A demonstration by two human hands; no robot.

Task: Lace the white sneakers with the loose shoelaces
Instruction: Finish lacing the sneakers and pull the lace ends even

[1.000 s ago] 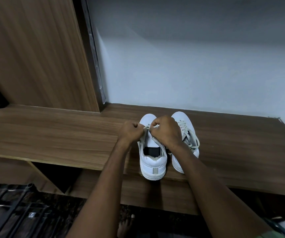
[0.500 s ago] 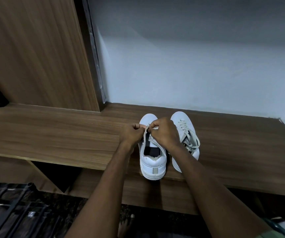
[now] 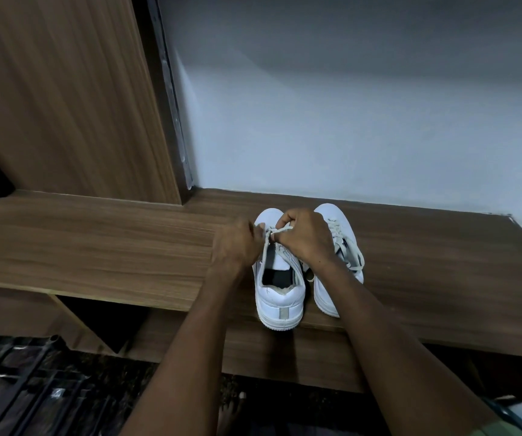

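While the lace [image 3: 280,231] is pinched by both the left hand [image 3: 237,245] and right hand [image 3: 303,236], the left sneaker [image 3: 277,278] sits at the shelf's [image 3: 96,247] front edge beside the laced one [image 3: 343,247]. A slipped end could unthread; a hard tug could drag it off. No containers noted.

A home, it seems: a wood-grain tabletop [image 3: 96,247] against a plain pale wall [image 3: 347,121], a matching wooden cabinet panel [image 3: 64,105], and sneakers [image 3: 280,297] on top.
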